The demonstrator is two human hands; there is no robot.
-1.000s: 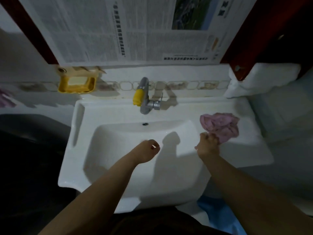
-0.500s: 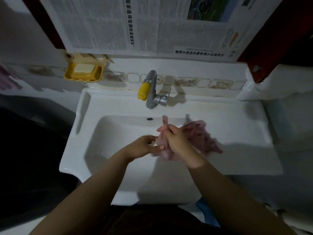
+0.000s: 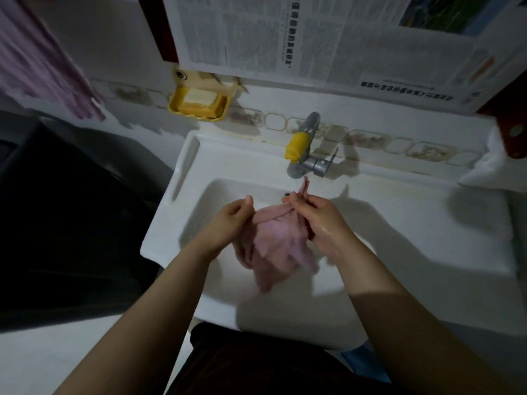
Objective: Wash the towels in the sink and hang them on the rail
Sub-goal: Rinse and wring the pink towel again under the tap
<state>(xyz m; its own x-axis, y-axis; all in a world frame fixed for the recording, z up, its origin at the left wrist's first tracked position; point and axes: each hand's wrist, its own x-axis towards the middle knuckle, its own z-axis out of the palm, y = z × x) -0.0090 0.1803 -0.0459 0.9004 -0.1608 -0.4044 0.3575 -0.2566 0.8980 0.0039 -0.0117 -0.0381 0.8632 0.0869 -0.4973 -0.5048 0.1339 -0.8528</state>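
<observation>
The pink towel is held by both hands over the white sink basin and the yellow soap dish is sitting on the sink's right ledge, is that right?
Not quite. The yellow plastic soap dish is fixed to the wall above the sink's back left corner, not on the right ledge, as the head view shows. The rest holds: the left hand and right hand both grip the crumpled pink towel over the white ceramic sink basin.

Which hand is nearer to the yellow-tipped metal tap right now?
Right. The right hand grips the pink towel just below the yellow-tipped metal tap; the left hand holds the towel farther left.
</observation>
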